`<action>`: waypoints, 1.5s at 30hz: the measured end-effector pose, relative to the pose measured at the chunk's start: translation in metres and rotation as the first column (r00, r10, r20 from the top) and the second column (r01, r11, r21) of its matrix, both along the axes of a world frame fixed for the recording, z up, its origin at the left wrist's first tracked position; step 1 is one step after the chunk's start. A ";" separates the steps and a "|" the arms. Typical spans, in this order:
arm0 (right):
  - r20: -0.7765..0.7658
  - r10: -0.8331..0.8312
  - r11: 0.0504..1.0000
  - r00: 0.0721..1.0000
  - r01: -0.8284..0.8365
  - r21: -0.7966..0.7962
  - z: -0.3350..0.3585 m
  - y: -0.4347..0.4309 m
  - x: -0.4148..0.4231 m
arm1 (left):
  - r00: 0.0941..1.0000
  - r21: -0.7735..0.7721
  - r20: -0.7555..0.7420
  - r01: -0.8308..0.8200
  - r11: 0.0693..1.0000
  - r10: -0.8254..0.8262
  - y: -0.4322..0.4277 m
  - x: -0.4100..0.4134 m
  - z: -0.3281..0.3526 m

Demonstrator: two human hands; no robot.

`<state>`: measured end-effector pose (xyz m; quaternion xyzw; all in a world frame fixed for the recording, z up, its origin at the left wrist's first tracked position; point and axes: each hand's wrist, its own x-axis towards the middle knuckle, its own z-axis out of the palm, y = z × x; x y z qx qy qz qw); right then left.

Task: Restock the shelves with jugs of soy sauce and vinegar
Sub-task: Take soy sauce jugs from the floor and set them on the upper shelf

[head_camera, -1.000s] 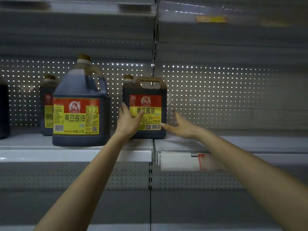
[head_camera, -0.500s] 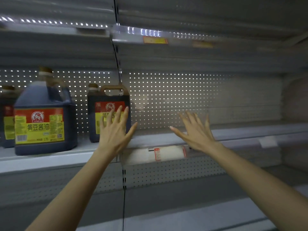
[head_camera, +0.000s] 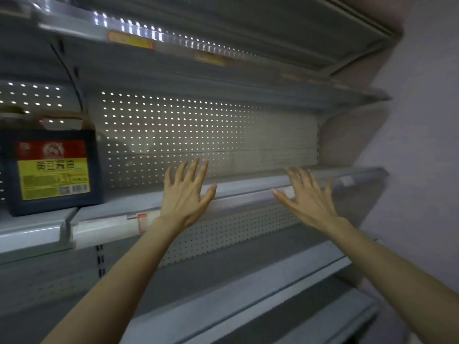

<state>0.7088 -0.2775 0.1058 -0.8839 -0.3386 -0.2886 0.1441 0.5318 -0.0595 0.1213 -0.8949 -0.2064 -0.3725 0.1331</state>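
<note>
Head view: at the frame's left a soy sauce jug (head_camera: 53, 167) stands upright on the shelf (head_camera: 243, 187), label outward, probably so shoppers can read it. At centre the left hand (head_camera: 185, 194) and right hand (head_camera: 308, 197) are spread, released, grasping nothing.

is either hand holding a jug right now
No, the left hand and right hand are both spread open and empty; the soy sauce jug stands apart on the shelf.
</note>
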 end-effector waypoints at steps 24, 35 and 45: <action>-0.299 -0.630 0.776 0.717 0.596 -0.205 -0.177 -0.240 0.054 | 0.755 -0.067 -0.358 0.566 0.822 -0.550 -0.175 0.217 -0.178; -0.521 -0.689 0.720 0.504 0.557 -0.414 -0.348 -0.258 0.031 | 0.556 -0.239 -0.578 0.584 0.776 -0.597 -0.193 0.235 -0.355; -0.665 -0.674 0.725 0.321 0.458 -0.514 -0.499 -0.246 -0.011 | 0.370 -0.401 -0.679 0.537 0.743 -0.634 -0.185 0.209 -0.504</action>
